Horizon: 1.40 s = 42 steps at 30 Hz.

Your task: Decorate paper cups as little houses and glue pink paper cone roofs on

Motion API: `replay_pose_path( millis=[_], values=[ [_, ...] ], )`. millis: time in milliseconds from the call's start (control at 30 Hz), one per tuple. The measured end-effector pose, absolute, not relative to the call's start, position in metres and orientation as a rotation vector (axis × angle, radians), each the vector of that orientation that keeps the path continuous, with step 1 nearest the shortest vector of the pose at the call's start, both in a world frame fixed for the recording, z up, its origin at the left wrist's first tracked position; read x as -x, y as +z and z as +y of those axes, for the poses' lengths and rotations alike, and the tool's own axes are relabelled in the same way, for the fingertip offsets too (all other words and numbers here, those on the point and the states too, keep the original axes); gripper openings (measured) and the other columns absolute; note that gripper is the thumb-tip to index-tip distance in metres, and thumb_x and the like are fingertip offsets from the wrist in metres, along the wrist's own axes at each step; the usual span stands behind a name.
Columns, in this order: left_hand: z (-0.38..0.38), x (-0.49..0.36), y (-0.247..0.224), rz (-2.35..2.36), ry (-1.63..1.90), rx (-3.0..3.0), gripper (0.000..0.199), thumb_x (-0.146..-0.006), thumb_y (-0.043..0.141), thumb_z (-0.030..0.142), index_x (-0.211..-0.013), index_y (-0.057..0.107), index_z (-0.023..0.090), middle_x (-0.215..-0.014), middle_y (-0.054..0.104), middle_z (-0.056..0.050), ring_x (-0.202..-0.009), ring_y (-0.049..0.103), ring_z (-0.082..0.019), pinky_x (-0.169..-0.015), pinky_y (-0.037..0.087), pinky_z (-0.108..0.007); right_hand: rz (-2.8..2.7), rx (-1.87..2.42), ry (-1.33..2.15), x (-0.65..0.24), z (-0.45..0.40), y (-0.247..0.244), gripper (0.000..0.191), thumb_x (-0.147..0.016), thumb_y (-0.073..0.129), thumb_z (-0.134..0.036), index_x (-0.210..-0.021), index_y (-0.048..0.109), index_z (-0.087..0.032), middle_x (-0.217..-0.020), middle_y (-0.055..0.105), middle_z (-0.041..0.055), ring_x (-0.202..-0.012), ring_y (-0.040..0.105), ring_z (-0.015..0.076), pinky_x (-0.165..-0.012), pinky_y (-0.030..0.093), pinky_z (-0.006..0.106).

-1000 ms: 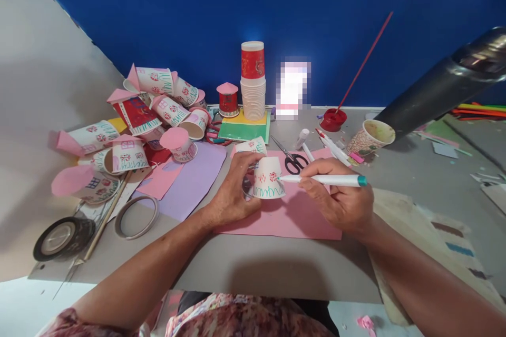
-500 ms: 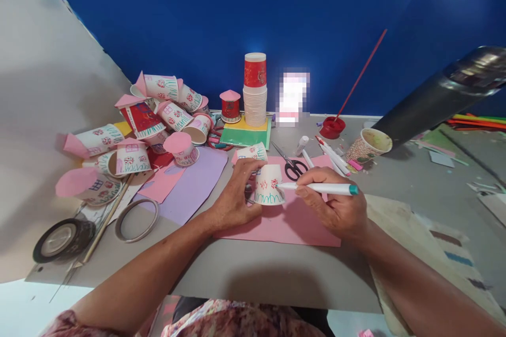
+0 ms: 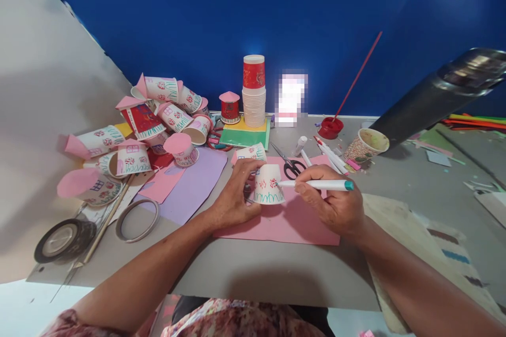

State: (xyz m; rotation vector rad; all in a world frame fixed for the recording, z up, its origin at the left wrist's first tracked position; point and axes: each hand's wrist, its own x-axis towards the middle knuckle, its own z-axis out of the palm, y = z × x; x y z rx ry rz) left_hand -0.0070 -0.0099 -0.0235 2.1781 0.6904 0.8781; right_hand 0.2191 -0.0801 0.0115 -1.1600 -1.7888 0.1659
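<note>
left hand (image 3: 232, 201): grip curled around 1 flower-marked cup (image 3: 269, 189), held narrow end up over pink paper (image 3: 304, 229) | scissors (image 3: 288, 161) laid beyond | right hand (image 3: 338, 205): grip pinched on 1 white marker (image 3: 330, 185), tip held at cup's side

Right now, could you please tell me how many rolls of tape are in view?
2: a wide dark roll at the picture's lower left, and a thin pale roll just right of it. More may be hidden behind the piled cups.
</note>
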Motion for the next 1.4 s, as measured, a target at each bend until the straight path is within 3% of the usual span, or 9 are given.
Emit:
replay_pose_path(
  millis=[1400],
  values=[
    [-0.0114, 0.0044, -0.0275, 0.676, 0.874, -2.043, 0.080, -0.066, 0.063, 0.001, -0.139, 0.046, 0.028, -0.142, 0.048, -0.010, -0.134, 0.050, -0.028, -0.107, 0.053, -0.045, -1.765, 1.217, 0.170, -0.2194, -0.0802, 0.0127, 0.016, -0.095, 0.060, -0.028, -0.083, 0.067, -0.021, -0.070, 0.070, 0.0005, -0.051, 0.056, 0.0116, -0.050, 0.044, 0.024]
  ],
)
